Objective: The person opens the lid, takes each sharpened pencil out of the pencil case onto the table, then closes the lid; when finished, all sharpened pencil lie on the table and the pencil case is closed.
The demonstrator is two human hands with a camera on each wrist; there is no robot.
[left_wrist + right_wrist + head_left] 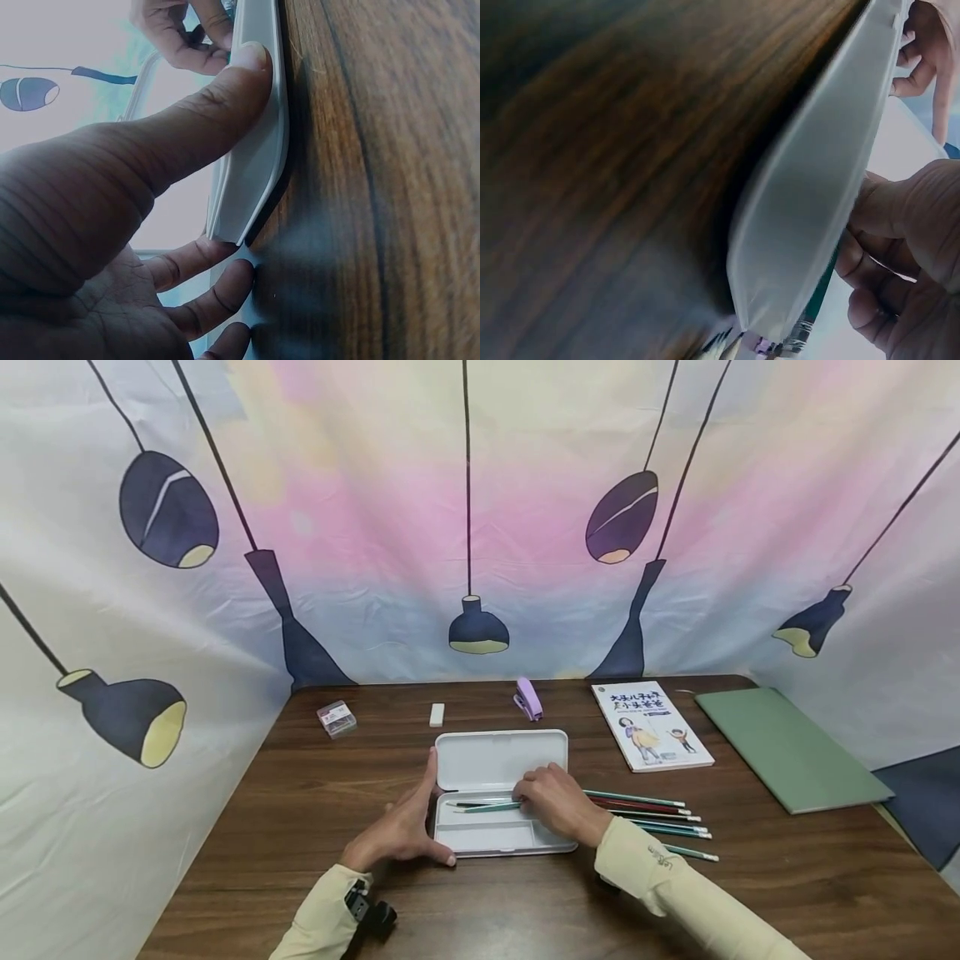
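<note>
A white pencil case (483, 842) lies open on the table, its lid (498, 760) tipped back. My left hand (401, 828) spans its left end, the thumb (251, 67) against the front wall and the other fingers straight, at the side. Over the right part of the tray, my right hand (558, 800) pinches a green pencil (491, 807), its tip pointing left inside the case. The green shaft (823, 292) runs under my fingers in the right wrist view. Close to the right of the case lie several pencils (678, 829), partly hidden by my right forearm.
Behind the case are a white eraser (437, 715), a purple stapler (528, 699) and a small clear box (337, 719). A picture book (652, 727) and a green folder (795, 747) lie at the right. A printed cloth hangs behind the table (315, 793).
</note>
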